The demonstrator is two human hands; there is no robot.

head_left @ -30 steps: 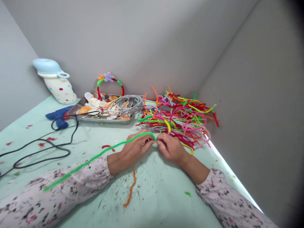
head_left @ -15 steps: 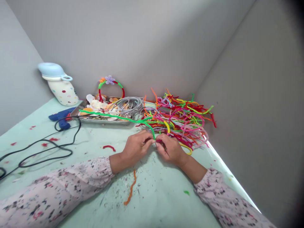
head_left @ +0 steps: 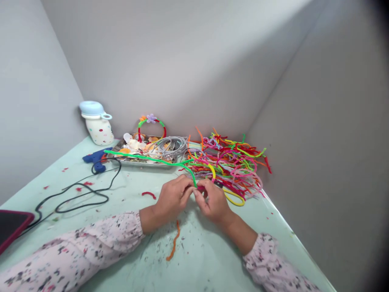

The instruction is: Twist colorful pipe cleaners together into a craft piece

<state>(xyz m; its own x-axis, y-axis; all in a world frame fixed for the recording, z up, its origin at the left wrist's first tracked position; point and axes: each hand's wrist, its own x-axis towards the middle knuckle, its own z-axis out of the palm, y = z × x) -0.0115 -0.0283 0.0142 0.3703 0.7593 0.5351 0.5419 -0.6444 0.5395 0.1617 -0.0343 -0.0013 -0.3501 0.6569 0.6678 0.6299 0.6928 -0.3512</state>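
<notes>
My left hand [head_left: 175,197] and my right hand [head_left: 213,201] meet over the table, thumbs and fingers pinched close together. Between them is a curved band wrapped in fuzzy pipe cleaner, with green, yellow [head_left: 212,172] and pink parts. A long green pipe cleaner [head_left: 146,157] runs from the band out to the left, above the tray. The left fingertips close on the green part; the right ones grip the band just beside them. The exact pinch point is hidden by the fingers.
Behind lie a heap of coloured pipe cleaners [head_left: 231,162], a metal tray [head_left: 142,164] of shells and wire, and a flower-topped ring [head_left: 165,130]. Left are a blue glue gun [head_left: 96,157], its cord, a bottle [head_left: 99,129] and a dark red-edged device [head_left: 15,225]. Yellow-handled scissors [head_left: 235,202] lie right.
The camera view has tilted and shifted, bringing the dark red-edged device into sight at left. Both hands stay pinched together on the band, with the right fingers slightly changed in pose.
</notes>
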